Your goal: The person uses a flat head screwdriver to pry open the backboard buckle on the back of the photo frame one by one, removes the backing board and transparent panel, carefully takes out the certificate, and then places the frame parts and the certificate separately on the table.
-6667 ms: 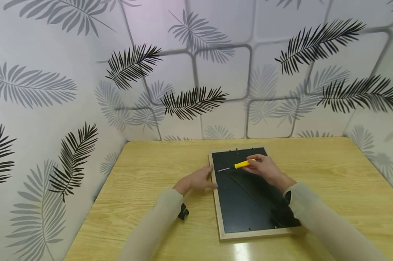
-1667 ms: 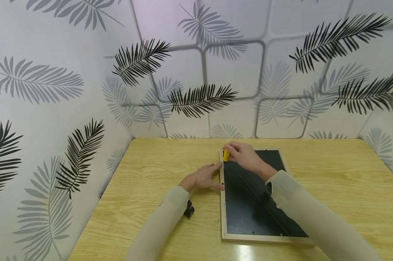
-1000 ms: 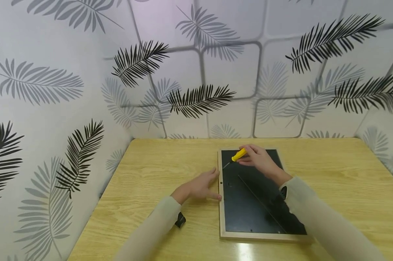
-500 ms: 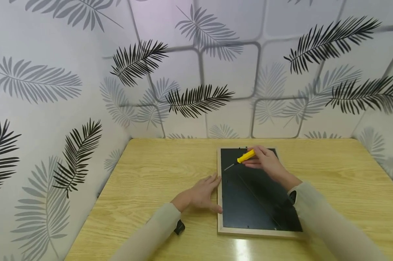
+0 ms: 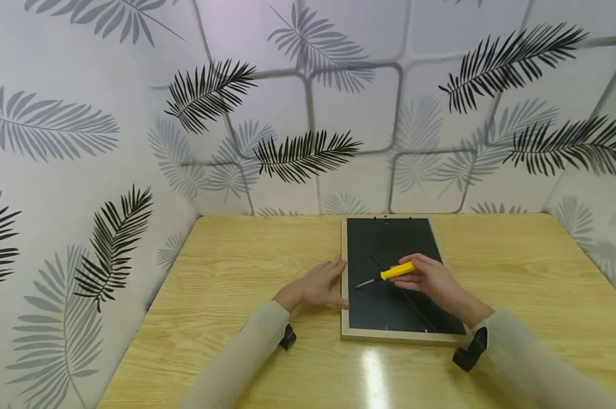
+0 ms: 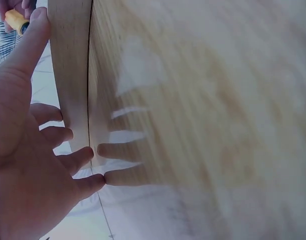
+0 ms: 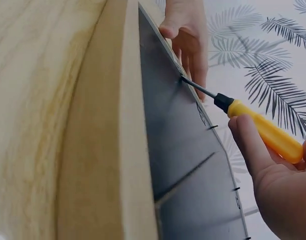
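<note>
A wooden picture frame (image 5: 405,336) lies on the table with its black backing board (image 5: 366,312) facing up. My right hand (image 5: 435,285) grips a screwdriver (image 5: 398,271) by its yellow handle, low over the board. Its tip points at the frame's left side; in the right wrist view the screwdriver tip (image 7: 183,78) appears beside a small tab by the inner edge. Along the frame's left rim rests my left hand (image 5: 315,286), fingers spread and fairly straight. The left wrist view shows the left hand (image 6: 33,165) with its fingertips against the frame's side.
Small dark tabs (image 7: 236,189) stand along the board's edge. A thin diagonal line, perhaps a stand's edge, crosses the board. The wood-grain table (image 5: 236,255) meets a leaf-patterned wall (image 5: 348,182) at the back.
The frame has slid away toward the wall. The screwdriver, steep at the upper left rim earlier, has tilted lower and come down the board. My left hand has shifted along the left rim.
</note>
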The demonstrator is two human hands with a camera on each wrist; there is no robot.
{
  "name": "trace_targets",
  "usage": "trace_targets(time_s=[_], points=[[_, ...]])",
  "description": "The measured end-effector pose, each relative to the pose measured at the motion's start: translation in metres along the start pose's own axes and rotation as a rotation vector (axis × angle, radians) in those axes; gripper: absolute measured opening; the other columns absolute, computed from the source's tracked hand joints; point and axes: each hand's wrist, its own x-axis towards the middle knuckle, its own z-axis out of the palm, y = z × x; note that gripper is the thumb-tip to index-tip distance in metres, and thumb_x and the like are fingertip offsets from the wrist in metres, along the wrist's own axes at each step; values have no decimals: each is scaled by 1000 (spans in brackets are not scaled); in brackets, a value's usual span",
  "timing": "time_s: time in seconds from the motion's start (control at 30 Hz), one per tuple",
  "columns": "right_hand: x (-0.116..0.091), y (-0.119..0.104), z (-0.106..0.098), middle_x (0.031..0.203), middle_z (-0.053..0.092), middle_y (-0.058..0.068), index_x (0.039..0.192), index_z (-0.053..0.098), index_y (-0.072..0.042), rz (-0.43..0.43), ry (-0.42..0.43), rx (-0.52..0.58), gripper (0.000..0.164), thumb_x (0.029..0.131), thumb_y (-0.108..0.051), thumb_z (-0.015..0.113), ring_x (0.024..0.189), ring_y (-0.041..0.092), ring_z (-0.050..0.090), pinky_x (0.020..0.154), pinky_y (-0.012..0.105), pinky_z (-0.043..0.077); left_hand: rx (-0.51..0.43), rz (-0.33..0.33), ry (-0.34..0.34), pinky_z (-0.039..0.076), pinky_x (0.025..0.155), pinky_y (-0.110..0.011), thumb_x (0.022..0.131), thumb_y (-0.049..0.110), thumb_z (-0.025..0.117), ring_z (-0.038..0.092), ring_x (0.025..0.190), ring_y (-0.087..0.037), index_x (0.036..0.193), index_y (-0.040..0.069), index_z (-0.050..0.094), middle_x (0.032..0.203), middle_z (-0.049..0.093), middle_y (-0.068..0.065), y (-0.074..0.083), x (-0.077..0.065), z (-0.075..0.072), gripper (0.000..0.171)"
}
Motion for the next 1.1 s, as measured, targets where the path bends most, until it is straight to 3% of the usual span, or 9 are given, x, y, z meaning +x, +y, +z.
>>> trace_targets(time_s=[0.3, 0.6, 0.77, 0.93, 1.1], points=[[-3, 8, 2, 118, 52, 22, 128, 31, 17, 6, 50, 6, 38, 105, -13, 25, 99, 24, 64, 87, 34, 49, -14, 6, -6, 12, 113, -44, 82, 57, 65, 8, 142, -33, 153, 8, 7, 158, 0, -9, -1, 3, 2, 103], [-8, 7, 3, 121, 49, 21, 130, 31, 19, 33, 49, 71, 40, 105, -11, 28, 99, 21, 64, 88, 32, 49, 11, -8, -36, 13, 113, -44, 76, 59, 70, 8, 143, -30, 152, 7, 5, 158, -1, -8, 2, -2, 0, 113], [-11, 6, 3, 124, 49, 22, 133, 29, 20, 51, 46, 33, 44, 105, -13, 31, 101, 18, 63, 88, 29, 48, 8, -21, -36, 12, 113, -44, 76, 59, 70, 8, 143, -30, 152, 6, 5, 158, -1, -8, 5, -2, -1, 113], [-13, 7, 3, 132, 39, 32, 134, 29, 20, 53, 32, -6, 45, 105, -15, 30, 102, 16, 62, 89, 29, 47, -1, -28, -36, 12, 113, -45, 76, 58, 71, 8, 143, -29, 153, 7, 5, 158, -1, -7, 6, -2, -1, 114], [-13, 10, 4, 130, 42, 30, 135, 28, 19, 75, 25, -4, 45, 106, -15, 30, 103, 16, 62, 90, 29, 46, -1, -33, -39, 12, 112, -47, 75, 57, 72, 7, 143, -29, 153, 8, 4, 158, -1, -6, 7, -3, -1, 114]])
